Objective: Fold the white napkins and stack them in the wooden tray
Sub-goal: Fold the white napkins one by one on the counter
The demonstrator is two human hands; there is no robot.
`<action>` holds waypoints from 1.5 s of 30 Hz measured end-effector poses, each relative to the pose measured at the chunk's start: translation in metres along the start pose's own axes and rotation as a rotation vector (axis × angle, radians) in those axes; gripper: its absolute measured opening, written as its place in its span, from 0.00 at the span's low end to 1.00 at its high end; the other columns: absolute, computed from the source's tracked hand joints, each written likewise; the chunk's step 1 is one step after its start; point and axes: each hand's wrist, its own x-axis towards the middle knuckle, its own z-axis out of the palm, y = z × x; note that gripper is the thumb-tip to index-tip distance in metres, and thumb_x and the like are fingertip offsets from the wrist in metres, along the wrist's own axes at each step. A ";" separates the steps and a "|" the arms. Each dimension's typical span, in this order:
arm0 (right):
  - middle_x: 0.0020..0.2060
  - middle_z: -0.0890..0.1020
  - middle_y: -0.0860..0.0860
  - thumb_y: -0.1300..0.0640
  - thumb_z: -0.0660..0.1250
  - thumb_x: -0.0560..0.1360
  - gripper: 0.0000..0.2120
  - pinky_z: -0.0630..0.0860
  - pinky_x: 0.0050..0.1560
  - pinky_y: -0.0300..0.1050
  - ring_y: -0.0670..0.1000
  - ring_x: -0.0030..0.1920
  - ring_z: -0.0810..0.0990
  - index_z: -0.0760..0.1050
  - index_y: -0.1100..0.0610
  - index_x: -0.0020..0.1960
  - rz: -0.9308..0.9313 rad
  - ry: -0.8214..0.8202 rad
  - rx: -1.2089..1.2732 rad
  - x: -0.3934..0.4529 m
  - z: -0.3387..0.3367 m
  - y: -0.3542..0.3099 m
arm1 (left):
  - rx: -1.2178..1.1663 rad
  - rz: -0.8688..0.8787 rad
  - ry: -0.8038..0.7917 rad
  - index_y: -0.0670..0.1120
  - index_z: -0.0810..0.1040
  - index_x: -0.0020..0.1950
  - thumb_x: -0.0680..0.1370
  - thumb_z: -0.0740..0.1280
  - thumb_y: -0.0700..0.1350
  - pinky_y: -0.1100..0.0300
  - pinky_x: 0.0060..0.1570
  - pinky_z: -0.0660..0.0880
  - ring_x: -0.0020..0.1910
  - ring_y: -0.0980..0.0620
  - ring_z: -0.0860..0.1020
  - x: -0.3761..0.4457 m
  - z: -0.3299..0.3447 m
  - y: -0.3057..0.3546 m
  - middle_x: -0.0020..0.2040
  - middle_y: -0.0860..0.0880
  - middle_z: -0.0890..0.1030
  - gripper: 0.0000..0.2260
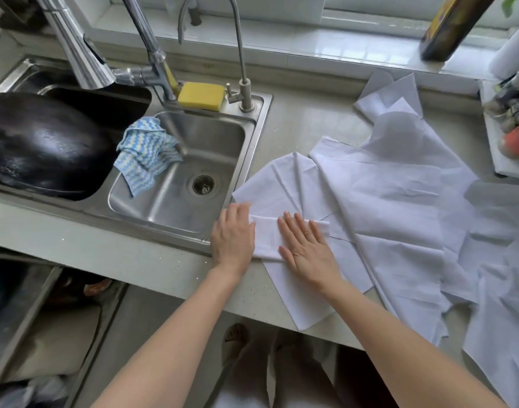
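**Pressing a fold flat**

Both hands lie flat with straight fingers on a folded napkin (267, 237) at the counter's front edge. The left hand (233, 237) holds its 9 o'clock end; the right hand (307, 248) presses the middle. Next, I think, comes another fold.

More napkins (399, 195) sprawl toward 3 o'clock. The sink (175, 184) sits at 9 o'clock. No wooden tray shows.

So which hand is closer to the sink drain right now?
Left. The left hand rests at the folded napkin's left edge, beside the sink rim near the drain. The right hand lies flat on the napkin, farther right.
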 end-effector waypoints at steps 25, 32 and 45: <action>0.41 0.75 0.54 0.59 0.64 0.73 0.03 0.63 0.45 0.45 0.57 0.47 0.71 0.70 0.56 0.42 0.086 -0.303 -0.025 0.046 -0.086 0.043 | -0.042 0.015 -0.587 0.44 0.80 0.52 0.77 0.66 0.47 0.55 0.57 0.69 0.58 0.43 0.74 0.059 -0.031 0.015 0.57 0.45 0.78 0.09; 0.29 0.71 0.47 0.60 0.71 0.69 0.12 0.62 0.33 0.43 0.48 0.33 0.68 0.68 0.54 0.33 0.178 -0.169 0.721 0.038 -0.129 0.001 | -0.701 -0.175 -0.340 0.44 0.77 0.43 0.76 0.69 0.41 0.72 0.33 0.66 0.40 0.55 0.73 0.023 -0.094 -0.049 0.40 0.49 0.78 0.02; 0.31 0.74 0.50 0.64 0.67 0.74 0.03 0.65 0.30 0.39 0.49 0.33 0.72 0.79 0.60 0.42 -0.342 -0.196 0.513 0.034 -0.095 -0.403 | -0.712 -0.769 0.267 0.42 0.77 0.59 0.78 0.61 0.37 0.57 0.49 0.70 0.56 0.45 0.77 -0.223 -0.206 -0.352 0.56 0.44 0.80 0.11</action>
